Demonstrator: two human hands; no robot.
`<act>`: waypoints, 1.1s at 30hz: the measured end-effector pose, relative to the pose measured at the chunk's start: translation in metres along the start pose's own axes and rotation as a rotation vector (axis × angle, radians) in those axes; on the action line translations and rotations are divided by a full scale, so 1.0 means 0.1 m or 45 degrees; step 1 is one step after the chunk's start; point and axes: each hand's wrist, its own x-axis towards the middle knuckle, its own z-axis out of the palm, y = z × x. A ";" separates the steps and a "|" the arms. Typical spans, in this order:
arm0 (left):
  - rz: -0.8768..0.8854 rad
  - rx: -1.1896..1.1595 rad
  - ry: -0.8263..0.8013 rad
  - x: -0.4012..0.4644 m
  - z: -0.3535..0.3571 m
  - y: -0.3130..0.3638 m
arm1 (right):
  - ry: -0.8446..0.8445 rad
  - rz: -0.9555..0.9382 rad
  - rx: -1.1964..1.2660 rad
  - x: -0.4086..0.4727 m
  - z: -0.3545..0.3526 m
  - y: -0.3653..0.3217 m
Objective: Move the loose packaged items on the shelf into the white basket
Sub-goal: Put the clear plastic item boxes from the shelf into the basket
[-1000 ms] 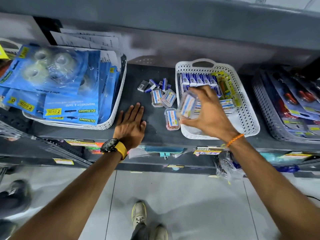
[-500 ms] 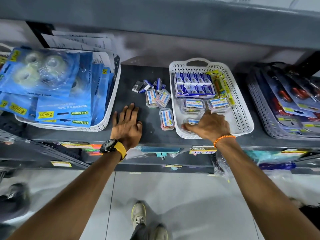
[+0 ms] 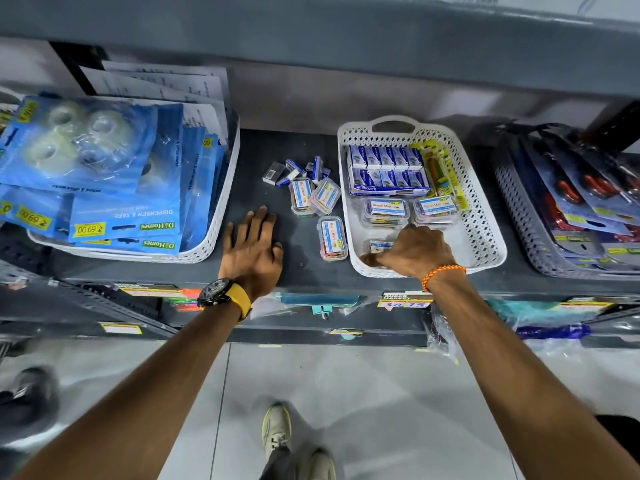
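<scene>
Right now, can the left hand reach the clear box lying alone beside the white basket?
Probably yes: the left hand lies flat on the shelf, empty, with bare shelf between it and the clear box.

— What's underfoot?
— A pale tiled floor (image 3: pixel 381 410), glossy with reflected light.
— And the furniture?
— Dark grey metal shelving (image 3: pixel 311 289), another shelf (image 3: pixel 311 26) overhead, a grey back panel (image 3: pixel 346 95) between.

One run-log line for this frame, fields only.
right hand: setting clear box in white basket, grip hidden | left hand: flat on shelf | loose: three clear boxes, small packets
</scene>
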 end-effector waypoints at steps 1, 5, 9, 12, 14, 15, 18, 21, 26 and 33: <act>0.002 -0.006 0.007 0.00 0.00 0.00 | 0.002 0.004 -0.007 -0.04 -0.04 0.01; -0.012 -0.011 0.038 -0.01 0.00 0.03 | 0.310 -0.092 -0.068 -0.23 -0.25 0.03; -0.020 0.020 0.015 -0.01 0.00 0.03 | 0.527 -0.479 0.019 -0.13 -0.35 -0.26; -0.014 0.034 0.014 -0.01 0.01 0.02 | 0.550 -0.631 0.111 0.13 -0.32 -0.57; 0.007 0.019 0.033 0.00 0.02 0.01 | 0.524 -0.655 0.102 0.33 -0.28 -0.73; 0.016 0.006 0.037 0.00 0.03 0.01 | 0.482 -0.642 0.054 0.42 -0.26 -0.79; 0.003 -0.021 0.020 0.02 0.04 -0.01 | 0.390 -0.621 -0.189 0.61 -0.20 -0.94; -0.002 -0.011 0.000 0.04 0.06 -0.02 | 0.320 -0.624 -0.320 0.68 -0.18 -1.00; 0.021 0.036 -0.032 0.04 0.08 -0.02 | 0.266 -0.592 -0.424 0.75 -0.21 -1.05; 0.117 0.026 -0.007 0.04 0.06 0.00 | 0.402 -0.650 -0.062 0.66 -0.21 -1.01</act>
